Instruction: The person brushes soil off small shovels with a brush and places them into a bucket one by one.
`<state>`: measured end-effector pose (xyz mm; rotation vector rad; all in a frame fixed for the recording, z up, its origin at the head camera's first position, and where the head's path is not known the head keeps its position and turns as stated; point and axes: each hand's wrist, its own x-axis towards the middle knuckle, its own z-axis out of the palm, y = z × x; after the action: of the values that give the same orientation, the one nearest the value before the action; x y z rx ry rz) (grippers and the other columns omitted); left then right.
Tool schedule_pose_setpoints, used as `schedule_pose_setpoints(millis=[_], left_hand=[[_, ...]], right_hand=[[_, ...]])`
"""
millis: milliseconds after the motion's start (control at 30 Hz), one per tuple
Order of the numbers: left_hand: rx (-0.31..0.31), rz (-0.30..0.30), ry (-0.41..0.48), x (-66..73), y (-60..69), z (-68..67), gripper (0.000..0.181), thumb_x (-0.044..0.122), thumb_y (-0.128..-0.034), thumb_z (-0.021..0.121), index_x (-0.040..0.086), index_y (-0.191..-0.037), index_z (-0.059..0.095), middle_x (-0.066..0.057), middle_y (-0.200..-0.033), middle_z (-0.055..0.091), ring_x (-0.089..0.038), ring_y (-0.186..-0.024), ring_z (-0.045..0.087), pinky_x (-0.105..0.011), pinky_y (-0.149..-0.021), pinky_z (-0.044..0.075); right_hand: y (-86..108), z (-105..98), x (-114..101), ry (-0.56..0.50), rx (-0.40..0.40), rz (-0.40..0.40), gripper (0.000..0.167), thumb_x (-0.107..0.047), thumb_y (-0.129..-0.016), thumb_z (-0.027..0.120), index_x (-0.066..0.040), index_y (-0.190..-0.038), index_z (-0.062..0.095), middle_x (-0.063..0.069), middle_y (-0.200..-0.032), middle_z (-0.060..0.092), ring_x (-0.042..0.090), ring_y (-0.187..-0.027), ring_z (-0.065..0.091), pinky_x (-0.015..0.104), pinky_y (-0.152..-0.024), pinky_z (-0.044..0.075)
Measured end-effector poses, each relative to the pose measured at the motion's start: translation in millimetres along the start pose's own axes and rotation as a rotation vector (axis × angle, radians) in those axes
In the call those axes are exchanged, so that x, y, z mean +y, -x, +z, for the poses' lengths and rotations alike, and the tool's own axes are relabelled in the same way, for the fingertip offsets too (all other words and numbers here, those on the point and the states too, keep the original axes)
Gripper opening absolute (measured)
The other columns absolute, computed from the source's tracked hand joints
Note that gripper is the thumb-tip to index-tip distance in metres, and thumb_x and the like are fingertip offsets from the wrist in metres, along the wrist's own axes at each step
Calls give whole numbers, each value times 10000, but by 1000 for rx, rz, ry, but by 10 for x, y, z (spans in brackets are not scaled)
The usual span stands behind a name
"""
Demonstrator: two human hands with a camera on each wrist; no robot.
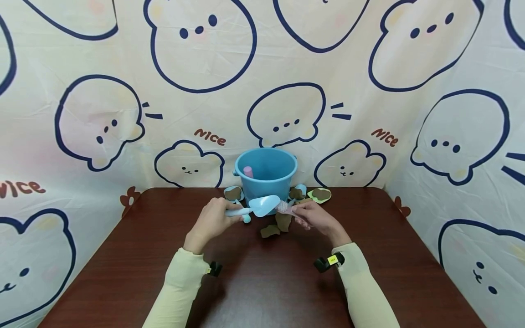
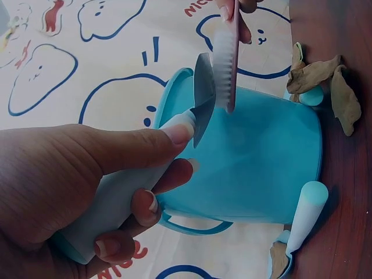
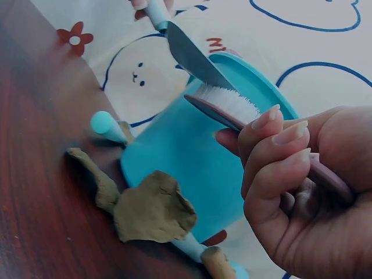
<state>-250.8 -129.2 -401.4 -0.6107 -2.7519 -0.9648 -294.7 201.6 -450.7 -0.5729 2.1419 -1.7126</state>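
My left hand (image 1: 211,223) grips the handle of a light blue trowel (image 1: 264,206), its blade pointing right in front of the bucket. In my right hand (image 1: 320,218) is a pink brush with white bristles (image 1: 283,207). The bristles meet the blade's edge in the right wrist view, where the brush (image 3: 229,104) lies under the trowel blade (image 3: 195,55). Fingers of the left hand (image 2: 116,180) curl round the pale handle. The right hand (image 3: 302,186) has its fingers curled round the brush handle.
A blue bucket (image 1: 268,182) with a pink handle end (image 1: 248,171) inside stands at the table's back edge. Beside it lie a blue scoop with brown material (image 1: 233,193), another at its right (image 1: 297,192) and a green one (image 1: 321,195). Brown pieces (image 1: 270,231) lie in front.
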Motion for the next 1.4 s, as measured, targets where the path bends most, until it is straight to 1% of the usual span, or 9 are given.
schedule_pose_setpoints(millis=[67, 200, 333, 500, 600, 900, 1133, 1300, 1400], left_hand=[[3, -3, -2, -4, -3, -2, 279, 153, -823, 858, 64, -1083, 803, -80, -971, 779, -164, -783, 636, -281, -644, 545], [-2, -8, -8, -2, -6, -6, 283, 160, -824, 858, 65, -1085, 803, -80, -976, 779, -167, -792, 638, -281, -657, 558], [-1, -12, -11, 7, -3, -19, 284, 162, -824, 859, 64, -1085, 803, -82, -980, 778, -168, -770, 614, -278, -625, 531], [3, -3, -15, 20, 4, -38, 292, 165, -826, 859, 54, -1089, 800, -93, -990, 775, -162, -738, 591, -280, -592, 497], [1, 5, -13, 26, 6, -42, 291, 168, -830, 856, 51, -1090, 798, -94, -995, 774, -155, -723, 587, -278, -585, 495], [11, 25, -25, 37, 20, -37, 280, 175, -830, 857, 58, -1078, 803, -78, -978, 775, -148, -765, 635, -281, -633, 535], [27, 52, -29, 65, 27, -33, 233, 144, -831, 851, 53, -1042, 807, -50, -924, 763, -147, -752, 627, -299, -652, 547], [53, 72, -20, 93, 36, -40, 192, 125, -827, 851, 59, -1003, 809, -31, -894, 755, -146, -743, 617, -316, -660, 535], [61, 81, -14, 103, 40, -44, 182, 121, -827, 849, 64, -995, 809, -25, -891, 754, -144, -747, 619, -324, -664, 532]], right_hand=[[16, -30, -10, -2, 17, 1, 354, -210, -1094, 468, 51, -911, 621, -5, -637, 513, 93, -516, 441, 216, -493, 397], [44, -71, -25, 2, 30, 4, 350, -225, -1095, 470, 19, -888, 612, -14, -644, 515, 86, -517, 441, 213, -494, 394], [89, -91, -62, 43, 54, 5, 302, -207, -1099, 459, -17, -990, 666, -5, -660, 532, 85, -522, 442, 215, -496, 396], [182, -103, -179, 226, 126, 18, 301, -224, -1083, 501, -5, -1154, 696, 30, -670, 568, 115, -532, 462, 251, -494, 426], [244, -115, -265, 361, 167, 30, 298, -231, -1074, 523, -19, -1176, 707, 51, -657, 572, 146, -538, 473, 276, -492, 435], [358, -255, -335, 571, 327, 116, 299, -266, -1078, 496, -69, -1032, 717, 48, -630, 530, 171, -516, 415, 290, -487, 347], [389, -383, -293, 582, 394, 227, 328, -249, -1084, 473, -20, -1205, 673, 95, -748, 592, 174, -593, 453, 300, -544, 373], [411, -441, -247, 607, 429, 243, 340, -230, -1084, 464, 0, -1229, 669, 132, -840, 640, 197, -658, 506, 319, -594, 413], [422, -465, -218, 615, 450, 256, 365, -221, -1086, 457, 16, -1291, 644, 190, -962, 674, 214, -722, 541, 323, -630, 431]])
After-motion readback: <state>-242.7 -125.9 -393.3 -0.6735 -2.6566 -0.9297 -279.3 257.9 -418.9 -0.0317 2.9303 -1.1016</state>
